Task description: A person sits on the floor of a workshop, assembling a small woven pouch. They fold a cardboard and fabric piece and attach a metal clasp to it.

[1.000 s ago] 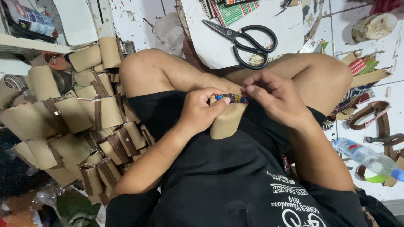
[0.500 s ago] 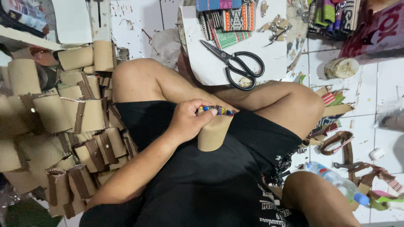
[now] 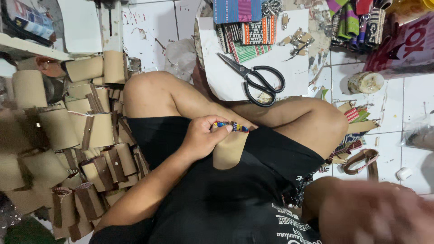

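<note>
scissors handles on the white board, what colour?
Black handles on the scissors, with bare metal blades. Head view shows them clearly.

— What colours does the piece (image 3: 229,149) under the left hand (image 3: 201,138) have?
— Plain tan, with a woven strip (image 3: 231,126) along its top edge in blue, yellow and red.
— And the scissors (image 3: 255,79)?
— Black handles, grey blades, on a white board (image 3: 289,63).
— The fabric pieces (image 3: 251,31) above?
— Striped and patterned: blue, magenta, orange, green, black and white.
— The pile (image 3: 68,135) at the side?
— Tan rolls with brown straps. The shorts (image 3: 181,135) are black, the floor tiles (image 3: 389,117) white.
</note>
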